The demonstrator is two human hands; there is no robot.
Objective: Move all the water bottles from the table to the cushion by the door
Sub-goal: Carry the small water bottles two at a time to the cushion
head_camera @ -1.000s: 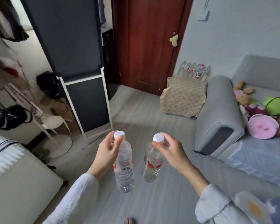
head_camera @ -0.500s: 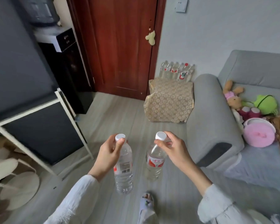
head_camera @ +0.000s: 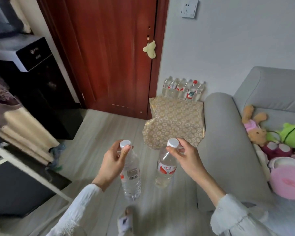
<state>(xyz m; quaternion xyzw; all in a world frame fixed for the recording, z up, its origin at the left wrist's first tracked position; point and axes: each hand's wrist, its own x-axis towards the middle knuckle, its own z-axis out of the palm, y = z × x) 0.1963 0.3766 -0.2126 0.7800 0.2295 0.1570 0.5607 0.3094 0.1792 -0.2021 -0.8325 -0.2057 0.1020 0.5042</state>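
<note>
Cushion (head_camera: 174, 121) nearer now, a bottle (head_camera: 130, 174) in each hand (head_camera: 111, 165).

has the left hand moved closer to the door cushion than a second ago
Yes. The left hand, gripping its bottle, is carried forward, nearer the patterned cushion beside the door.

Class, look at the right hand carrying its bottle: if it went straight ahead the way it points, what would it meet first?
Probably the patterned cushion by the door; the right hand with its bottle seems to have only bare floor before it, though depth is unclear.
</note>
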